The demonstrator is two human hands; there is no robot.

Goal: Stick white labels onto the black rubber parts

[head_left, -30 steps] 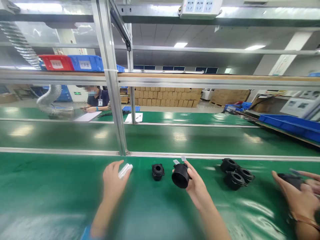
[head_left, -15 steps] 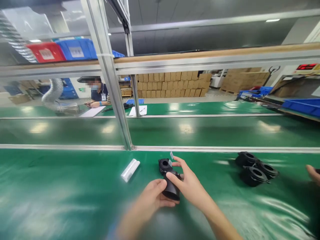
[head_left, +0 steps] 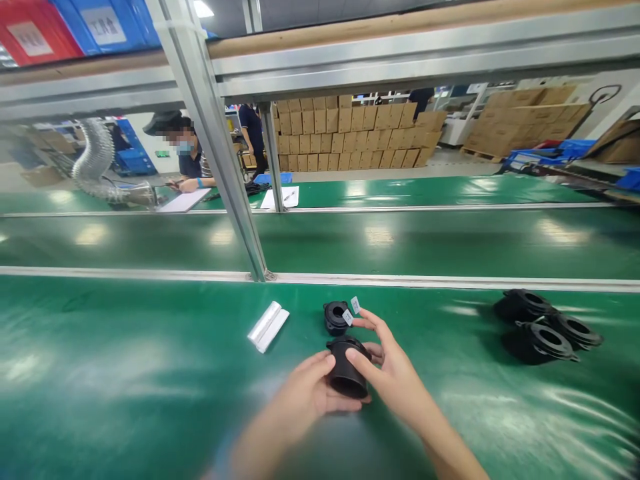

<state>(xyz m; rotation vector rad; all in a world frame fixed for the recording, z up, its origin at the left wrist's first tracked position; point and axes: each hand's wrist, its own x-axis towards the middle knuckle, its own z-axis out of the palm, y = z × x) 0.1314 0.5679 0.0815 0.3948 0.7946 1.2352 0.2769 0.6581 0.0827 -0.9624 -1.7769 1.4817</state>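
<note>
**Green belt, black sleeve held in both hands**

Green conveyor belt (head_left: 125, 373) fills the lower half of the frame, its near edge cut off at the bottom. An aluminium frame post (head_left: 215, 153) slants across the upper left and hides part of a seated person (head_left: 187, 163) behind it. At right centre a cluster of black ring parts (head_left: 543, 327) lies on the belt; how many there are is hard to count.

Since half a second ago the view has tipped down, so the cluster sits further right and the other person's fingers at the right edge are gone.

At lower centre the left hand (head_left: 305, 400), blurred and partly cut off, cups the black cylindrical sleeve (head_left: 347, 370) from below, thumb pressed on its side. The right hand (head_left: 390, 370) grips the sleeve's other side, fingers curled, with two small white labels (head_left: 351, 311) at its fingertips. The sleeve is matte, hollow, its open end facing down-frame. Just above it stands a small black flanged part (head_left: 335, 317); left of that lies a white label strip (head_left: 269, 326).
</note>
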